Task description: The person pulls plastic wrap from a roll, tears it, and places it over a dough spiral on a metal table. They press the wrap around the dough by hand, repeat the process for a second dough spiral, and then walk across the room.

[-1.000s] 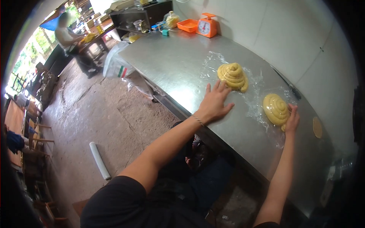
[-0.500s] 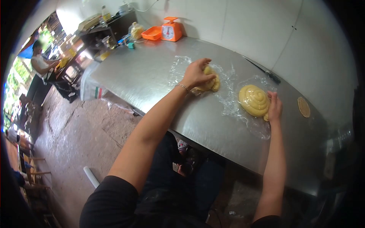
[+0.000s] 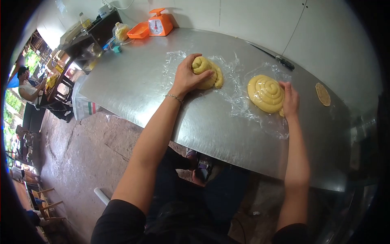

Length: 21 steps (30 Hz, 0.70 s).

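Observation:
On the steel table (image 3: 227,142), my left hand (image 3: 191,75) curls around the left side of a coiled yellow dough piece (image 3: 206,73), thumb in front and fingers behind. A loose end of that coil hangs at its right side. My right hand (image 3: 290,99) touches the right edge of a wider, flatter spiral of yellow dough (image 3: 266,93), its fingers upright and close together. Crumpled clear plastic film (image 3: 239,103) lies under and between the two coils.
A knife (image 3: 284,62) lies along the wall side. Further right is a flat tan oval piece (image 3: 323,94). An orange scale (image 3: 160,23), orange tray (image 3: 139,30) and a bag (image 3: 121,31) stand at the back left. A person (image 3: 30,87) sits at far left.
The camera view has shifted. My left hand has gone from above the left coil to around its side, and that coil now shows more upright. My right hand stays beside the spiral.

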Each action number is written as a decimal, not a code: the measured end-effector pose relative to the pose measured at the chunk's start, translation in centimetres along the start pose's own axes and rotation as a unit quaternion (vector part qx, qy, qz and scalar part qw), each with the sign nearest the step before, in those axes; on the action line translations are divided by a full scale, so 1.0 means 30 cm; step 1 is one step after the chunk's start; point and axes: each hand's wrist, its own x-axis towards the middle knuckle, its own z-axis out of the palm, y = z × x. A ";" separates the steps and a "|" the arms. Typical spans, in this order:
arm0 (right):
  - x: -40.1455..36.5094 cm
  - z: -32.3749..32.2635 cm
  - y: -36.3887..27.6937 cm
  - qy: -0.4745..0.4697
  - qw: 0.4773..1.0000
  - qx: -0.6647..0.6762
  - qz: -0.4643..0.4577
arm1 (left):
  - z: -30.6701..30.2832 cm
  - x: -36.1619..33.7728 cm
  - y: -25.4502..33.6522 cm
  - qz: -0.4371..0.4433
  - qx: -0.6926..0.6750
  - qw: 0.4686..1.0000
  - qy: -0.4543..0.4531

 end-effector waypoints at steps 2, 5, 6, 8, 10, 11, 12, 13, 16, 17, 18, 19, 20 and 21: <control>0.002 0.000 -0.001 0.001 1.000 0.001 0.004 | -0.001 0.005 0.004 -0.002 -0.008 1.000 0.001; 0.002 0.000 0.009 0.002 1.000 0.004 0.006 | -0.001 0.006 0.000 -0.004 -0.016 1.000 0.003; 0.005 -0.001 0.016 0.000 1.000 0.006 0.004 | -0.002 0.007 0.000 -0.003 -0.015 1.000 0.004; 0.008 0.000 0.021 -0.002 1.000 0.005 0.005 | -0.004 0.009 0.002 -0.009 -0.022 1.000 0.007; 0.006 0.001 0.017 -0.001 1.000 0.003 0.011 | -0.006 0.013 0.006 -0.020 -0.038 0.999 0.011; 0.006 0.002 0.017 -0.001 1.000 0.002 0.009 | -0.007 0.013 0.007 -0.023 -0.041 0.999 0.011; 0.006 0.002 0.018 -0.001 1.000 0.002 0.007 | -0.008 0.013 0.008 -0.026 -0.044 0.999 0.012; 0.006 0.001 0.018 -0.001 1.000 0.002 0.005 | -0.009 0.013 0.009 -0.029 -0.047 0.998 0.012; 0.009 0.002 0.024 0.001 1.000 0.001 0.004 | -0.004 0.012 0.000 -0.016 -0.042 0.999 0.014; 0.009 0.003 0.022 0.001 1.000 0.003 0.004 | -0.006 0.011 0.005 -0.024 -0.051 0.998 0.015; 0.008 0.003 0.019 0.001 1.000 0.005 0.004 | -0.008 0.010 0.010 -0.031 -0.060 0.998 0.016; 0.007 0.003 0.016 0.000 1.000 0.007 0.005 | -0.011 0.008 0.014 -0.039 -0.069 0.997 0.017; 0.004 0.001 0.007 0.000 1.000 0.002 0.006 | -0.016 0.008 0.021 -0.050 -0.079 0.995 0.022; 0.003 0.000 -0.004 -0.001 1.000 -0.002 0.006 | -0.022 0.007 0.030 -0.061 -0.089 0.994 0.026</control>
